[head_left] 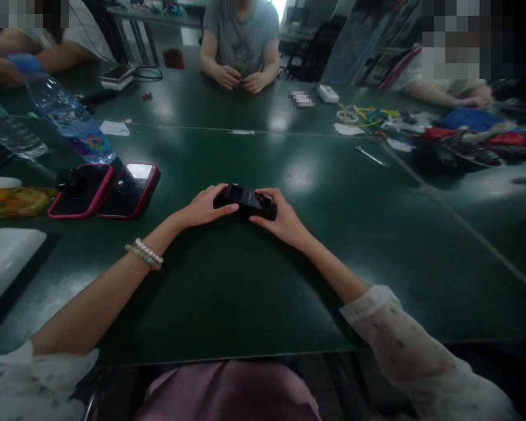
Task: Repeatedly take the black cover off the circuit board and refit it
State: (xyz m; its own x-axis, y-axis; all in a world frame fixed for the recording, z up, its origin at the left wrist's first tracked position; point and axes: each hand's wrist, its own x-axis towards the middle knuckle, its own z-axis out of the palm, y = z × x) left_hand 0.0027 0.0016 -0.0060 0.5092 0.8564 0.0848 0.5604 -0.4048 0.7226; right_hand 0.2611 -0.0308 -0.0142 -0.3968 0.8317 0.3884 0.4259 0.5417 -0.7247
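A black handheld device (251,200) with a small screen and a row of tiny buttons lies between my hands, just above or on the green tabletop. I cannot tell what kind of device it is. My left hand (208,206) grips its left end, thumb along the near edge and fingers behind. At the other end my right hand (280,219) is closed around it, the thumb below and a finger along the top. Two bracelets (145,254) circle my left wrist. Left of my left hand lie two phones in pink-red cases, the nearer one (127,192) face up.
A plastic bottle (72,117) stands behind the phones, with a yellow packet (17,200) and a white device (4,257) at the left. A wrench (371,156) and tangled cables (368,117) lie right. Across the green table (245,292) sits a person in grey (241,47); others sit at both sides.
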